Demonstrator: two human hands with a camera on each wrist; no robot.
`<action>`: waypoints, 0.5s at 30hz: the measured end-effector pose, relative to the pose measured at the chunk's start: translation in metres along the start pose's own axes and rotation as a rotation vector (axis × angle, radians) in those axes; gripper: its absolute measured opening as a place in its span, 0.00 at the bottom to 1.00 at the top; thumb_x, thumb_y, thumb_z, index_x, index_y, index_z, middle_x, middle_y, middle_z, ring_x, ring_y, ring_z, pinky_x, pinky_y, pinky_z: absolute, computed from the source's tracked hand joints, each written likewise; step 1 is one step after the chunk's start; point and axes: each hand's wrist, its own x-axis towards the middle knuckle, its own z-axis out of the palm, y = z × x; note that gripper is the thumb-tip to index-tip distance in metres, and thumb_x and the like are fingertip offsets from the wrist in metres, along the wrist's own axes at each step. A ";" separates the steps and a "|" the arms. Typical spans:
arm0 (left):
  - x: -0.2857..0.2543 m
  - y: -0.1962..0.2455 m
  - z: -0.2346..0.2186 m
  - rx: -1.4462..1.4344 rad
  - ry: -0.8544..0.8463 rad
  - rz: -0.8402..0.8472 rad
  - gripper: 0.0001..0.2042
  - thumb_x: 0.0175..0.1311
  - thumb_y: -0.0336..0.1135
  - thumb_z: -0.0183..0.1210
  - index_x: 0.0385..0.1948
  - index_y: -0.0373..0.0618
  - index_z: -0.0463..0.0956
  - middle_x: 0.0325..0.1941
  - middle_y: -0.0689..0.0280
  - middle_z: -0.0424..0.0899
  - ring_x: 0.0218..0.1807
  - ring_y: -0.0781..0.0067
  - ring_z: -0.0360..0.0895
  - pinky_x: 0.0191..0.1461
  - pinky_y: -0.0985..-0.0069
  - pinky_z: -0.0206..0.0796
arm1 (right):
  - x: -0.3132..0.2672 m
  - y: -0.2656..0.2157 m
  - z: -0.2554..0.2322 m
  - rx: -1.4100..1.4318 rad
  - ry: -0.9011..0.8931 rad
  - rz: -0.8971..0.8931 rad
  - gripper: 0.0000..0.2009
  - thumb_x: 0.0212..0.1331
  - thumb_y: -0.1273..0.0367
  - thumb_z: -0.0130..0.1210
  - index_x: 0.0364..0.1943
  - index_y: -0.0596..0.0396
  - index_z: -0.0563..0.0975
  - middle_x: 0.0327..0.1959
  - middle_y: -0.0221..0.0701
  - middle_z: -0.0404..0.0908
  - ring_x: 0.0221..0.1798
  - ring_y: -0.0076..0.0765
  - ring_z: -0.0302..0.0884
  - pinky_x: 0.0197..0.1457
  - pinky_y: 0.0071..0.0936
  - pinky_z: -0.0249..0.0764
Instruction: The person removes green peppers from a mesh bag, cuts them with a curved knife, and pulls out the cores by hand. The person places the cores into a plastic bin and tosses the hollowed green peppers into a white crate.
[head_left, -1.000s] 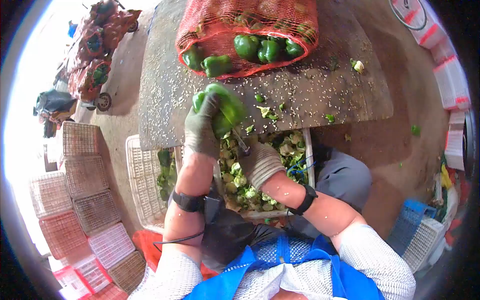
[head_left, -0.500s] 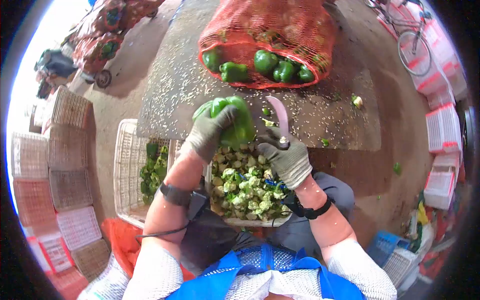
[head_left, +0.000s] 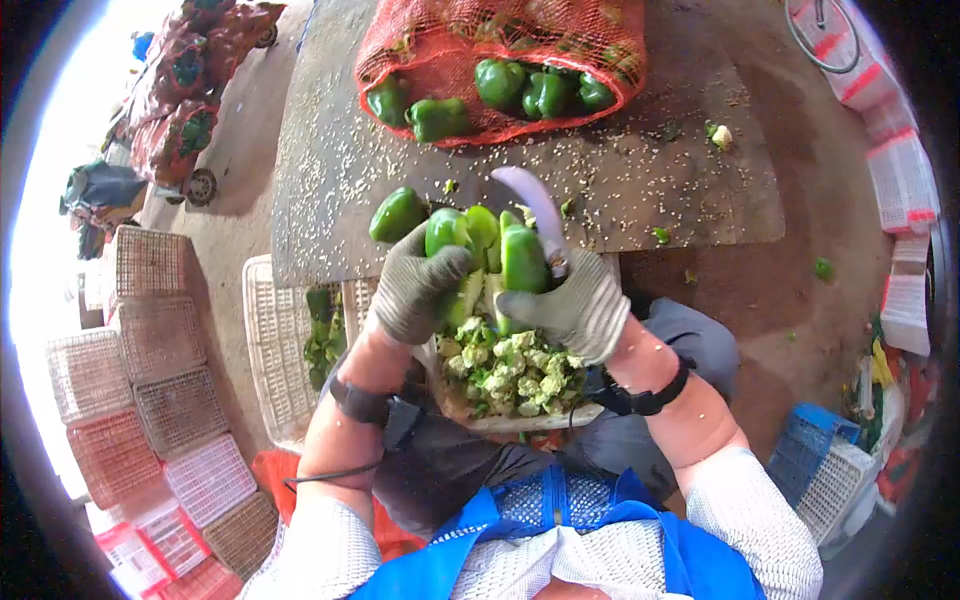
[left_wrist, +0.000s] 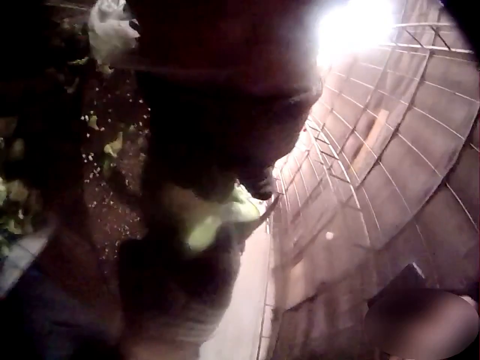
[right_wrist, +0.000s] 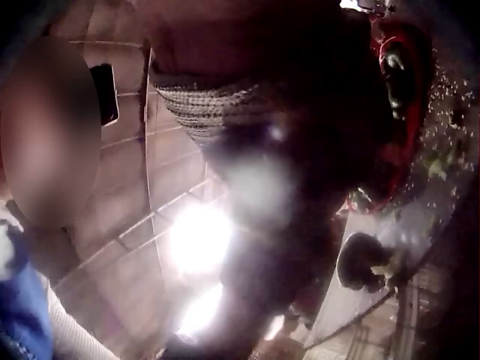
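Observation:
A green bell pepper is split open between the two gloved hands in the head view, its pale inside showing. My left hand (head_left: 420, 290) grips the left pepper half (head_left: 447, 232). The right pepper half (head_left: 524, 262) is held by my right hand (head_left: 572, 308), thumb along its lower side. That same hand also holds a knife (head_left: 538, 205), its curved blade pointing up and away, the handle mostly hidden in the glove. Just past the left fingers, a whole green bell pepper (head_left: 398, 214) is at the table's near edge. Both wrist views are dark and blurred.
A red mesh sack (head_left: 500, 60) of bell peppers lies open on the seed-strewn table (head_left: 330, 170). Below the hands, a crate (head_left: 490, 425) holds pale pepper cores; another white crate (head_left: 275, 350) with green pieces stands left. Stacked crates (head_left: 170, 340) line the left side.
The pepper in the left hand has been parted into two halves, one now in the right hand. The knife swung up from the pepper to above the table. The view shifted and came back.

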 end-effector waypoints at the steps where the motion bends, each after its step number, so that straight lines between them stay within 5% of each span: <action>1: 0.000 0.005 0.000 -0.017 -0.072 0.043 0.33 0.56 0.56 0.68 0.56 0.41 0.72 0.49 0.68 0.80 0.47 0.74 0.78 0.52 0.75 0.72 | 0.001 0.010 -0.003 0.113 -0.043 0.021 0.24 0.46 0.63 0.71 0.48 0.55 0.78 0.36 0.30 0.83 0.37 0.23 0.79 0.45 0.25 0.77; 3: -0.005 0.002 -0.014 -0.191 -0.146 -0.067 0.32 0.60 0.57 0.63 0.58 0.41 0.71 0.54 0.63 0.80 0.53 0.68 0.78 0.57 0.69 0.71 | -0.009 -0.016 -0.010 0.360 -0.114 0.100 0.18 0.50 0.67 0.69 0.46 0.57 0.80 0.38 0.26 0.84 0.39 0.19 0.78 0.44 0.23 0.77; 5: -0.009 -0.013 -0.014 -0.598 -0.015 -0.169 0.31 0.65 0.55 0.58 0.62 0.41 0.68 0.64 0.57 0.75 0.64 0.58 0.72 0.70 0.58 0.61 | -0.015 -0.031 -0.017 0.530 -0.224 0.276 0.19 0.50 0.70 0.69 0.48 0.59 0.81 0.41 0.27 0.84 0.42 0.20 0.79 0.47 0.23 0.77; 7: -0.002 -0.017 -0.016 -0.741 -0.162 -0.125 0.31 0.65 0.54 0.59 0.63 0.43 0.68 0.64 0.59 0.75 0.64 0.59 0.72 0.70 0.59 0.62 | -0.012 -0.013 -0.014 0.741 -0.255 0.216 0.23 0.50 0.69 0.67 0.52 0.61 0.78 0.44 0.31 0.84 0.45 0.27 0.82 0.50 0.25 0.78; 8: -0.003 -0.004 -0.001 -0.777 -0.113 -0.052 0.23 0.64 0.44 0.63 0.58 0.44 0.73 0.59 0.63 0.79 0.59 0.65 0.77 0.64 0.64 0.68 | -0.009 -0.006 -0.011 0.836 -0.209 0.192 0.23 0.51 0.69 0.66 0.53 0.62 0.77 0.46 0.32 0.84 0.46 0.29 0.83 0.50 0.26 0.78; 9: 0.002 -0.005 0.000 -0.671 -0.096 0.110 0.23 0.65 0.45 0.62 0.57 0.44 0.73 0.57 0.62 0.80 0.57 0.65 0.77 0.63 0.65 0.69 | -0.006 -0.003 -0.011 0.932 -0.162 0.166 0.24 0.52 0.69 0.65 0.54 0.62 0.76 0.47 0.34 0.83 0.46 0.30 0.83 0.51 0.27 0.79; 11: 0.008 -0.005 -0.002 -0.698 0.093 0.162 0.22 0.66 0.45 0.61 0.57 0.44 0.72 0.55 0.61 0.80 0.54 0.65 0.79 0.61 0.65 0.71 | -0.004 -0.001 -0.012 1.038 -0.086 0.126 0.24 0.54 0.69 0.61 0.57 0.62 0.72 0.46 0.35 0.83 0.47 0.33 0.83 0.50 0.30 0.81; 12: 0.013 -0.007 -0.033 -0.869 -0.053 0.165 0.24 0.71 0.47 0.54 0.61 0.43 0.68 0.58 0.58 0.78 0.56 0.60 0.76 0.64 0.61 0.68 | -0.006 0.000 -0.013 1.046 -0.062 0.150 0.24 0.55 0.69 0.61 0.57 0.62 0.72 0.45 0.35 0.83 0.45 0.34 0.83 0.49 0.30 0.81; 15: 0.025 0.009 -0.095 -0.883 0.308 0.368 0.21 0.74 0.48 0.49 0.56 0.40 0.71 0.51 0.56 0.80 0.50 0.58 0.78 0.57 0.58 0.73 | -0.015 0.018 -0.027 0.746 -0.090 0.085 0.23 0.56 0.66 0.60 0.56 0.57 0.72 0.49 0.33 0.82 0.49 0.37 0.82 0.53 0.33 0.79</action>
